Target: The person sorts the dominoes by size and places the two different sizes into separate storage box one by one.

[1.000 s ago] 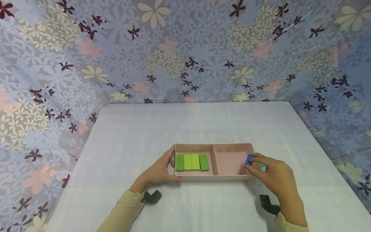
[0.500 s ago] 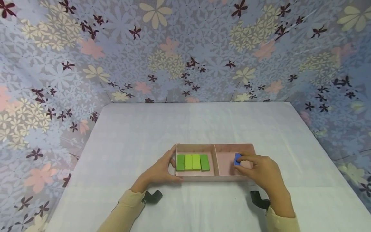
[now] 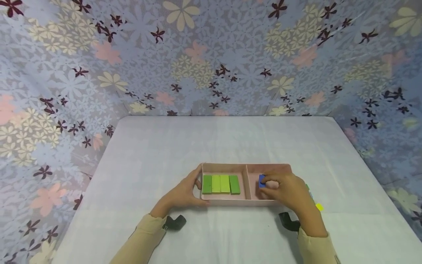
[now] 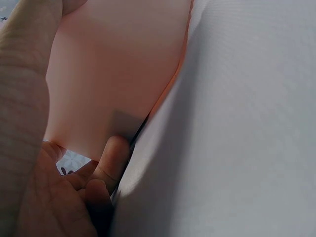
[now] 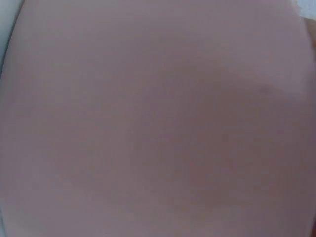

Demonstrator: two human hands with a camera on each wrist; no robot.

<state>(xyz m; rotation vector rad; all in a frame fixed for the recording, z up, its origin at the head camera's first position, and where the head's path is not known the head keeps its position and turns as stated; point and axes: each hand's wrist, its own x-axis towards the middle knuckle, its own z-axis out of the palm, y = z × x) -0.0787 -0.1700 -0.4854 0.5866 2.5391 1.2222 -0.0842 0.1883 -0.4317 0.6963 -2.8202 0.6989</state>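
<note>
A pink two-compartment box [image 3: 227, 202] lies lengthwise across the table. My left hand [image 3: 180, 191] grips its left end, thumb along the front wall and fingers at the back corner. In the left wrist view, fingertips [image 4: 114, 155] touch the box's pink wall [image 4: 113, 74]. Between thumb and fingers, my right hand [image 3: 291, 190] pinches a blue block [image 3: 262, 181] inside the right compartment, close to the divider [image 3: 248, 183]. Two lime blocks [image 3: 220, 184] stand between a green block [image 3: 207, 184] and another green block [image 3: 234, 184] in the left compartment. Blurred pink wall [image 5: 148, 123] fills the right wrist view.
Right of the box, a yellow piece [image 3: 319, 207] and slivers of green and light blue show, partly hidden by my right hand. White cloth covers the table [image 3: 211, 141]. Floral fabric [image 3: 211, 58] rises behind and on both sides.
My right hand has carried the blue block left, from the box's right end to near the divider. The left hand keeps its grip on the box.
</note>
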